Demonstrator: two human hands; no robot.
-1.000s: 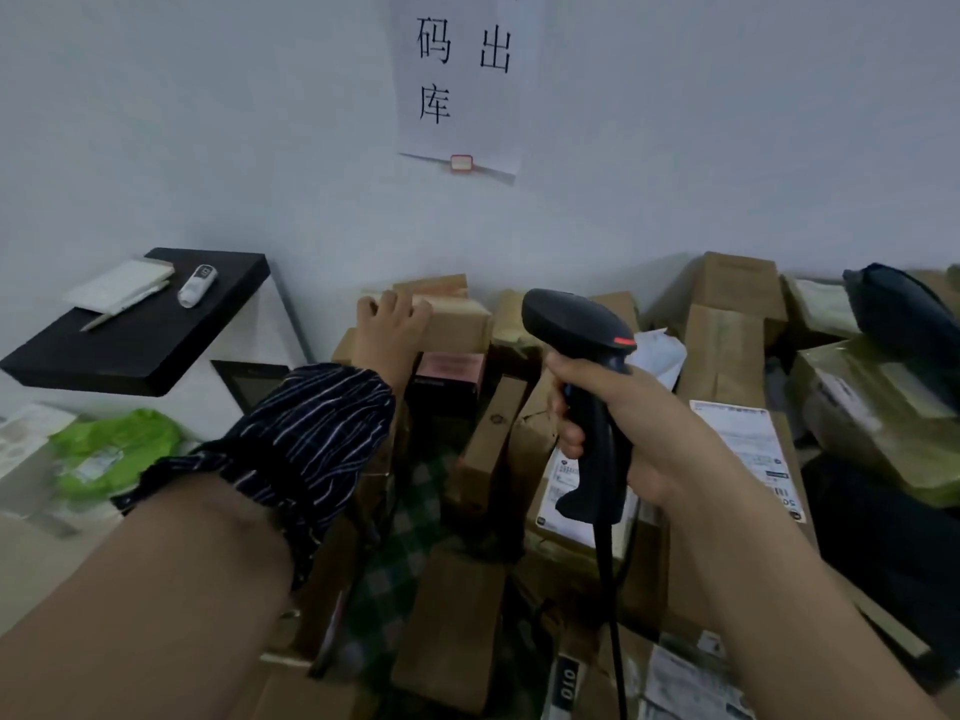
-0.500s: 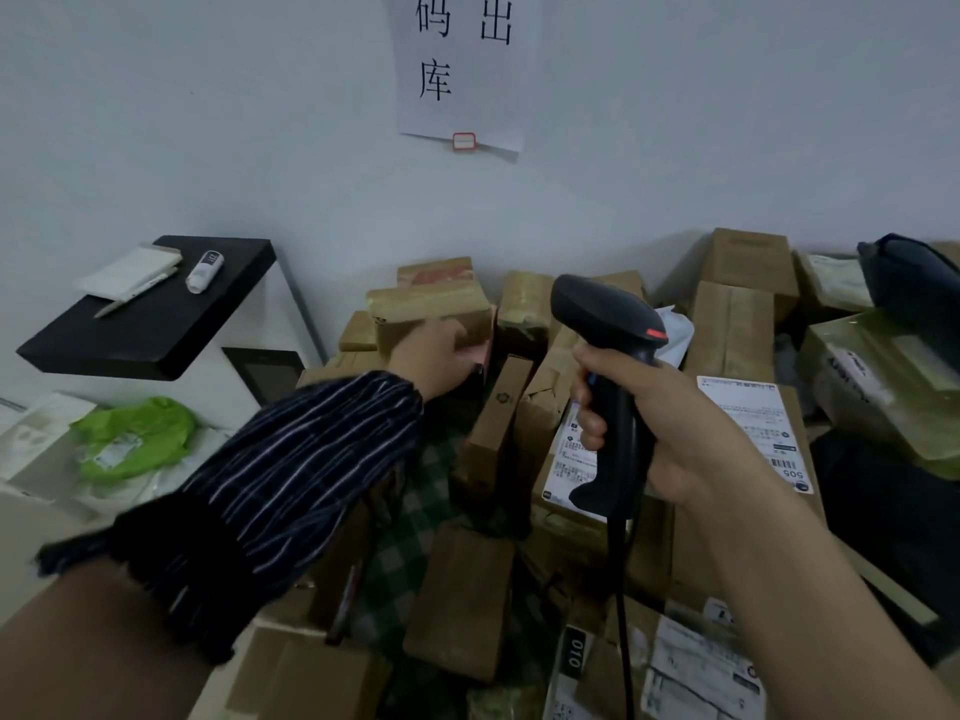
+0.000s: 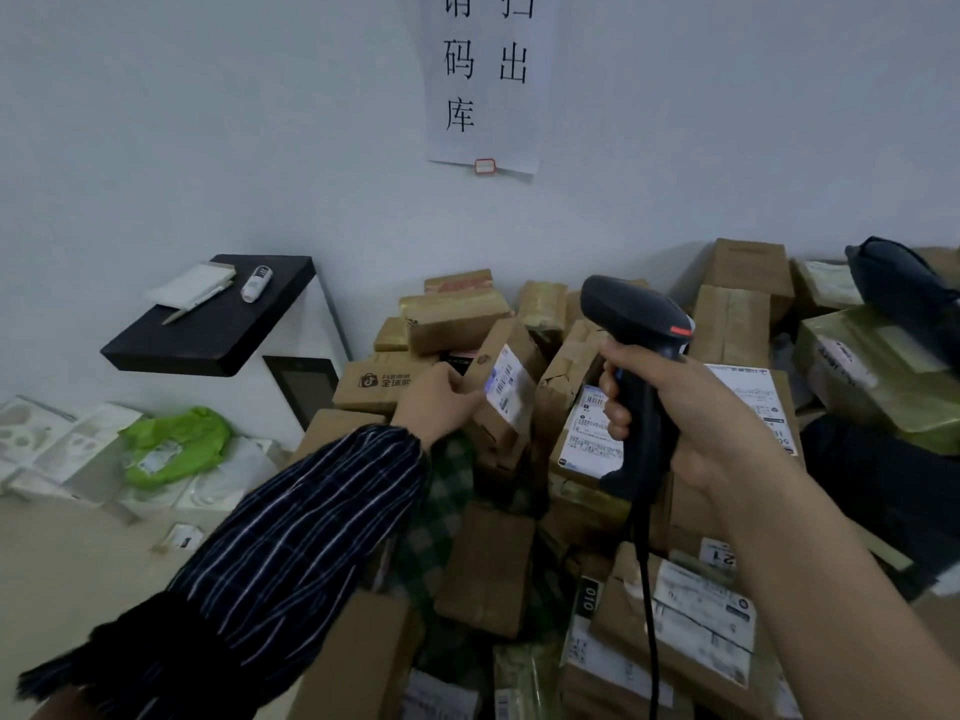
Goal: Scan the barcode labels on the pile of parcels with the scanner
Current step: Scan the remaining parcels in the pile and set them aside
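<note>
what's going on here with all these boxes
A person is scanning a pile of parcels stacked against the wall. The right hand grips a black corded scanner, held up over the pile. The left hand holds a small box tilted up so its white barcode label faces the scanner.
</note>
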